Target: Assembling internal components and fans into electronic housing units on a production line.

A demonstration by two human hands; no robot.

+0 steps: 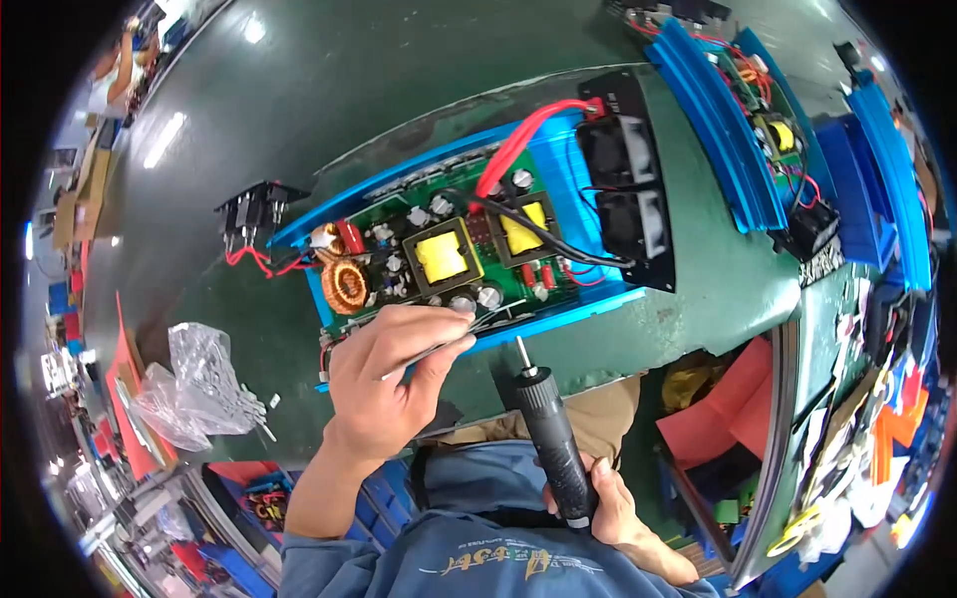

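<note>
My left hand is closed in a pinch around thin metal tweezers, whose tips reach over the near edge of a green circuit board. The board lies in an open blue metal housing. Yellow-wrapped transformers and a copper coil stand on it. My right hand grips the lower end of a black electric screwdriver. Its bit points up toward the housing's near wall, apart from it. A black end panel with two fans stands at the housing's right, with thick red and black cables.
A black socket panel hangs off the housing's left end by red wires. Clear plastic bags with small parts lie at the left. More blue housings and a blue bin are at the right. An open drawer sits below the table's edge.
</note>
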